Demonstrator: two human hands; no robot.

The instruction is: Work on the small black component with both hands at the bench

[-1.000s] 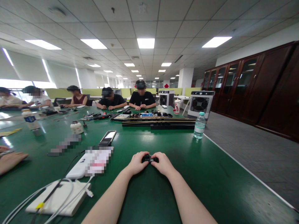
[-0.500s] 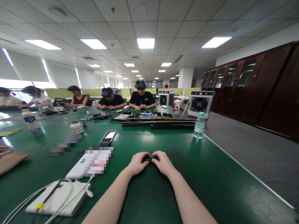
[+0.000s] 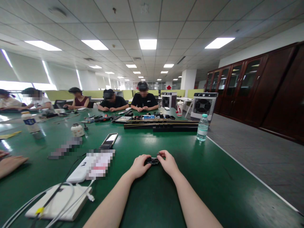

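Note:
A small black device [image 3: 154, 161] with paler, uneven detail on its top lies low over the green table [image 3: 152, 196], straight ahead of me. My left hand [image 3: 140, 167] grips its left end, thumb in front and fingers behind. At the right end, my right hand [image 3: 168, 163] has its thumb and index finger pinched together around a small dark piece [image 3: 159, 154], just above the device. Fingers cover part of the device, and the piece is too small to make out exactly.
To the left lie a white power bank [image 3: 79, 169], a phone [image 3: 109, 141], a white box [image 3: 57, 202] and loose cables. A water bottle [image 3: 202, 128] stands at the right edge. Black rails [image 3: 163, 126] lie across the table ahead. Several people sit beyond; another person's hand [image 3: 13, 164] rests at far left.
My right hand has risen slightly from the device's right end, and a small dark piece now shows between its fingertips. More of the device's top is visible. My left hand stays put.

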